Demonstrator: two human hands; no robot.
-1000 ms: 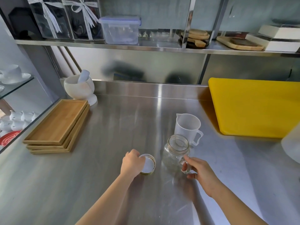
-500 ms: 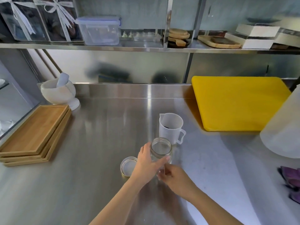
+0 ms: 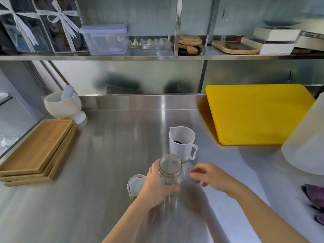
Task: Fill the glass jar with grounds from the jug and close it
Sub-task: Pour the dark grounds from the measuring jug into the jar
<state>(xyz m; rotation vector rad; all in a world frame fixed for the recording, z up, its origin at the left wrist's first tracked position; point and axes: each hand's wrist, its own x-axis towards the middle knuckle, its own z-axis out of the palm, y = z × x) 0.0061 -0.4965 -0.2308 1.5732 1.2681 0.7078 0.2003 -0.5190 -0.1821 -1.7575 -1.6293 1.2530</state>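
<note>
An open, empty glass jar (image 3: 170,170) stands upright on the steel counter, and my left hand (image 3: 156,185) is wrapped around its left side. Its round lid (image 3: 135,185) lies upside down on the counter just left of that hand, partly hidden by it. Behind the jar stands a white plastic jug (image 3: 182,142) with dark grounds in its bottom, handle to the right. My right hand (image 3: 210,177) hovers right of the jar with fingers loosely apart, touching nothing.
A yellow cutting board (image 3: 254,113) lies at the back right, next to a large translucent container (image 3: 305,146). Stacked wooden trays (image 3: 36,149) and a white mortar with pestle (image 3: 64,106) sit at the left. Purple cloth (image 3: 315,195) lies at the right edge.
My left hand left the lid and took hold of the jar. My right hand released the jar and moved off to the right. The camera view has shifted rightward.
</note>
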